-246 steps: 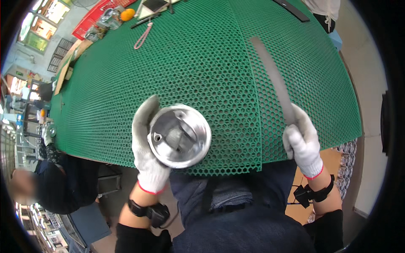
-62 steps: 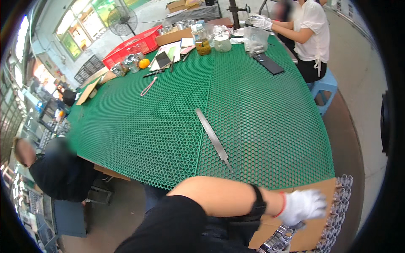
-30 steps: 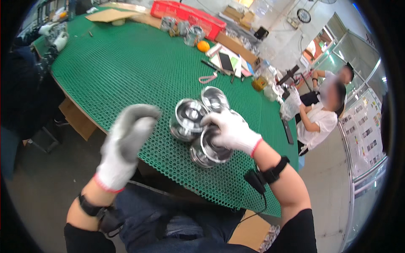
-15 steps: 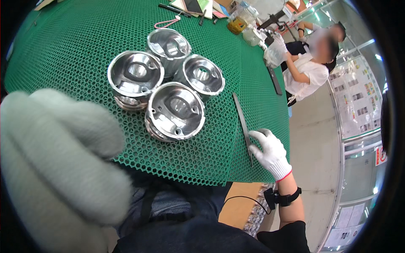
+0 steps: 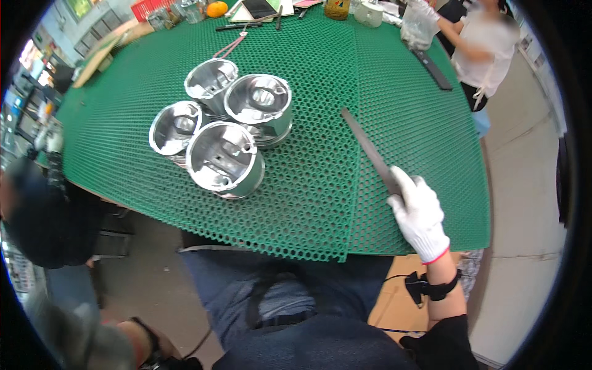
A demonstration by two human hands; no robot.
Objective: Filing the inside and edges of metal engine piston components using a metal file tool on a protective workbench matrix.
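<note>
In a white knit glove, my right hand (image 5: 422,216) grips the near end of a thin dark metal flat file (image 5: 369,147), thumb and fingers closed around it. The file points away from me and slightly left, low over the green mat. My left hand (image 5: 86,336), also gloved, is at the lower left edge below table height; motion blur hides its fingers. Left of the file, several shiny metal pistons stand in a cluster, hollow ends up: a near one (image 5: 223,159), a right one (image 5: 259,105), a far one (image 5: 211,80) and a left one (image 5: 177,131).
A green honeycomb mat (image 5: 302,203) covers the table. Toward the far edge lie a pink cord (image 5: 231,46), pens, a phone (image 5: 259,8), an orange (image 5: 217,8) and jars. A dark flat bar (image 5: 433,69) lies far right, near a person (image 5: 484,49) in white. Another person (image 5: 52,216) is at left.
My right hand has closed on the file's near end. My left hand has dropped from close before the camera to the lower left. The whole view has turned, showing more of the room at left.
</note>
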